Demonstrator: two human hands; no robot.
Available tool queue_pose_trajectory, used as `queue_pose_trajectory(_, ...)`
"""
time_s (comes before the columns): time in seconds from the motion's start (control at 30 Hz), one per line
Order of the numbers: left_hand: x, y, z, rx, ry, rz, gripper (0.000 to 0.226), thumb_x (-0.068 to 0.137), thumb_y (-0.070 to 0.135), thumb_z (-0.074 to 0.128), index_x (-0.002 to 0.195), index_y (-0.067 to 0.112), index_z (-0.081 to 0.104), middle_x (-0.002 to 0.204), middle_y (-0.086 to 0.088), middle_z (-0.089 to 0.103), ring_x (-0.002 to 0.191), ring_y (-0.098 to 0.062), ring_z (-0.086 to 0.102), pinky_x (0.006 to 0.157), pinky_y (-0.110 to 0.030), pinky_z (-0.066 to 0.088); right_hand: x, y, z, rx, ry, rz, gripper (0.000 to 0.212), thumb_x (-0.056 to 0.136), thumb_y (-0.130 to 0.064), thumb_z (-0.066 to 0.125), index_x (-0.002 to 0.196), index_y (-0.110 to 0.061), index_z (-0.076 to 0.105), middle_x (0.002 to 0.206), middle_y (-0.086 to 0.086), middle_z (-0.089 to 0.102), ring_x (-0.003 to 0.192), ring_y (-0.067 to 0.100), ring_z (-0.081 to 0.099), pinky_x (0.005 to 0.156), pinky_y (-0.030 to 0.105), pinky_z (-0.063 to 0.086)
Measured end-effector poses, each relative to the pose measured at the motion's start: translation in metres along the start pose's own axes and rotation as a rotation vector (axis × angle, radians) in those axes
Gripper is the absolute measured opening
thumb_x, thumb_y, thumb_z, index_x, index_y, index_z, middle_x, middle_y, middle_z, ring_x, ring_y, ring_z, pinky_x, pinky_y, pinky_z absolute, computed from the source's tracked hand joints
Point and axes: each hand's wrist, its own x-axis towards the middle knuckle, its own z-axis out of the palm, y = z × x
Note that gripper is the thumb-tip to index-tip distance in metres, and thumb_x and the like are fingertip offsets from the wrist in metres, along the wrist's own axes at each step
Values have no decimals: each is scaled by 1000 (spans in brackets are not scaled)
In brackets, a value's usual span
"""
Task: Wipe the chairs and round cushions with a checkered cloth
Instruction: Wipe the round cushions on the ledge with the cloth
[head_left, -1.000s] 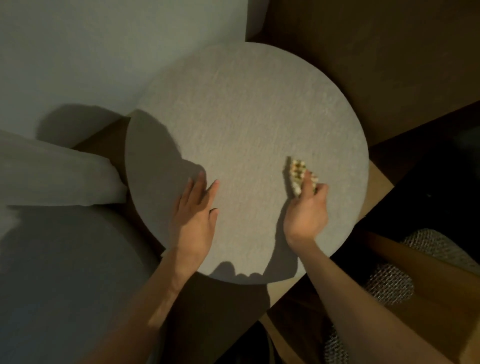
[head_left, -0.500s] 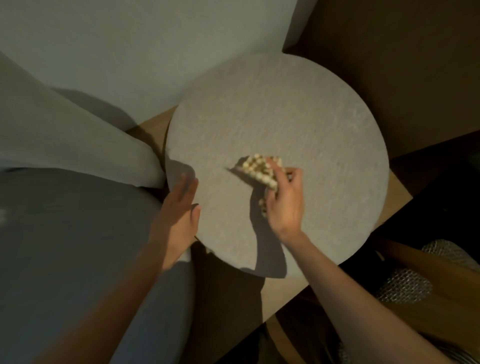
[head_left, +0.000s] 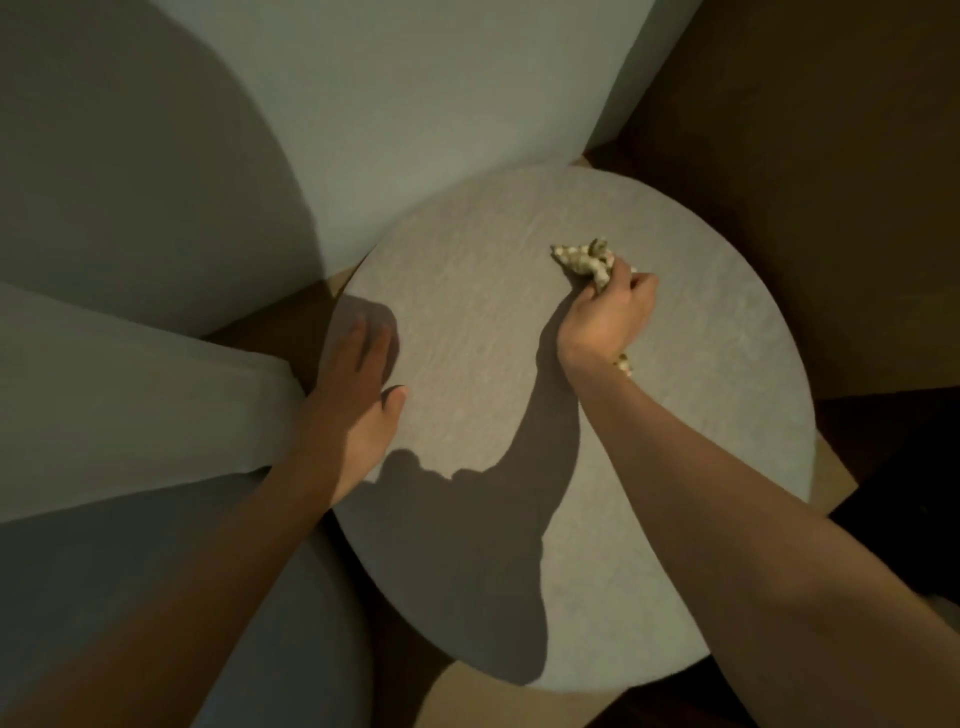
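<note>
cushion (head_left: 519, 364): round, flat, grey woven fabric with a fine grain; the wipe looks about midway.
left grip (head_left: 358, 384): released, fingers flat on the cushion's left edge, now further onto it, likely steadying it.
right grip (head_left: 605, 317): clenched on the cloth; has swept from the centre to the far right part.
cloth (head_left: 584, 260): checkered, soft, bunched, touching the cushion there.

Most of the cloth (head_left: 584, 262) is hidden inside the curled right hand (head_left: 605, 322); only a crumpled tuft past the fingers and a scrap by the wrist show. The fingers of the left hand (head_left: 358, 395) are blurred in shadow at the edge of the cushion (head_left: 675, 415), and both forearms run off the bottom edge.
</note>
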Motion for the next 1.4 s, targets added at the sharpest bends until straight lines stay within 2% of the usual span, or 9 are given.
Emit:
queue_pose_trajectory(0.13, -11, -11, 1, 40, 93, 68, 63, 94, 26, 53, 148, 9, 25, 156, -10, 18, 139, -28, 29, 109, -34, 30, -4, -9, 10, 61, -132, -261, 38, 87, 1, 52, 124, -4, 57, 113, 20, 50, 102, 31, 48, 92, 33, 37)
queue_pose_trajectory(0.27, -22, -15, 5, -8, 120, 75, 60, 92, 17, 58, 144, 2, 31, 154, -13, 24, 139, -29, 31, 108, -32, 28, -21, -34, 26, 144, -343, -436, 32, 89, -8, 48, 118, -5, 62, 105, 18, 52, 96, 29, 51, 82, 25, 36)
queue_pose_trajectory(0.47, -60, -14, 19, -86, 83, -82, 63, 96, 18, 50, 147, 1, 17, 158, -10, 8, 144, -20, 16, 110, -18, 12, -93, -58, 33, 191, -606, -866, 35, 83, -15, 45, 107, -4, 68, 86, 20, 55, 78, 34, 54, 68, 37, 40)
queue_pose_trajectory(0.6, -94, -15, 24, -157, 42, -139, 67, 95, 16, 51, 149, 6, 14, 158, -7, 9, 143, -17, 18, 108, -18, 17, -139, -32, 14, 133, -728, -1034, 31, 76, -2, 66, 107, -7, 68, 93, 16, 58, 84, 34, 55, 71, 38, 44)
queue_pose_trajectory(0.87, -163, -18, 38, -197, -75, -166, 56, 97, 13, 44, 149, 8, 22, 158, -4, 12, 137, -22, 33, 107, -21, 25, -202, 25, -51, 20, -781, -980, 33, 78, -13, 72, 107, -28, 70, 100, 8, 51, 91, 26, 43, 71, 31, 29)
queue_pose_trajectory(1.03, -187, -13, 46, -224, -241, -154, 62, 99, 11, 38, 151, 10, 2, 158, -2, -7, 144, -19, 13, 113, -24, 13, -233, 67, -105, -96, -842, -902, 33, 79, -15, 70, 108, -31, 68, 104, 8, 50, 94, 26, 42, 73, 31, 25)
queue_pose_trajectory(1.13, -179, -9, 51, -169, -226, -229, 63, 99, 15, 37, 150, 6, 1, 158, -9, -5, 145, -24, 8, 118, -31, 9, -249, 105, -143, -198, -877, -894, 38, 77, -17, 65, 111, -32, 64, 109, 7, 49, 97, 24, 42, 75, 33, 29)
queue_pose_trajectory(1.3, -194, 1, 64, -186, -166, -184, 81, 94, 25, 53, 150, 12, -4, 157, -8, -16, 145, -24, -1, 118, -33, 5, -279, 142, -180, -425, -639, -449, 58, 76, -15, 64, 127, -38, 46, 123, 10, 41, 109, 29, 38, 88, 46, 28)
queue_pose_trajectory(1.4, -201, 8, 74, -215, -223, -90, 92, 89, 26, 62, 150, 24, -6, 152, -3, -32, 142, -26, -20, 117, -41, 0, -290, 136, -169, -427, -614, -379, 62, 78, -15, 63, 132, -39, 42, 126, 13, 38, 110, 31, 36, 87, 47, 25)
